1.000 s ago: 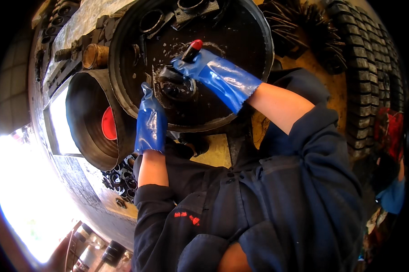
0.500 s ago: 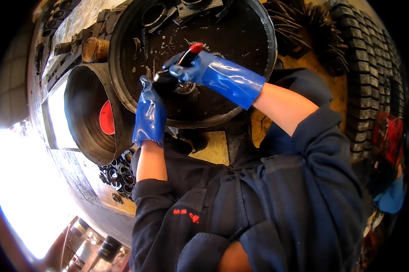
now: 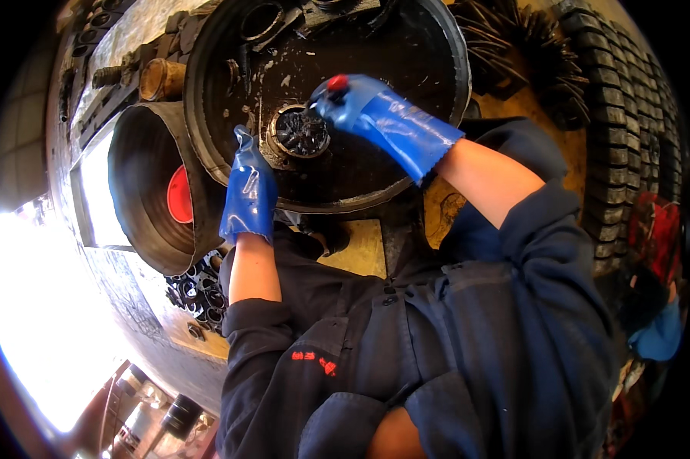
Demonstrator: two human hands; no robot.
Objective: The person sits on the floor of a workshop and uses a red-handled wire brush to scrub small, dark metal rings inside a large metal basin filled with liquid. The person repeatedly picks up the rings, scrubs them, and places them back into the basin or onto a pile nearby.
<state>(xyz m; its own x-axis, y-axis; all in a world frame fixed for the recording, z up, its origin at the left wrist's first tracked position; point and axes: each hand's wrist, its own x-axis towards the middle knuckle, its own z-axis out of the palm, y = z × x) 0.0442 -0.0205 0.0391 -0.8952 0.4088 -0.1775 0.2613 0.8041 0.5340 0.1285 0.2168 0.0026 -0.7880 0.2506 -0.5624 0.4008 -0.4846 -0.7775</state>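
My right hand [image 3: 352,105], in a blue rubber glove, is closed round a red-and-black handle [image 3: 336,84]; the tool's working end is hidden or lost in the dark. It hovers beside a round metal part [image 3: 300,131] whose inside holds black, wet-looking pieces. This part stands in a wide, dark round basin [image 3: 464,73] with dark liquid in it. Over the basin's near left rim reaches my left hand [image 3: 249,187], gloved likewise, with its fingers stretched out and nothing seen in them. Its fingertips are left of the metal part, seemingly apart from it.
A metal drum [image 3: 142,229] with a red disc [image 3: 180,195] inside adjoins the basin's left. Rings and blocks [image 3: 261,23] lie at the basin's far side. A rusty cylinder [image 3: 161,81] lies far left, small dark parts [image 3: 199,291] near left, and stacked black parts [image 3: 616,115] at right.
My right hand has moved slightly right with its tool, and the handle has turned. The metal part, largely covered before, now shows fully. The left hand has barely moved.
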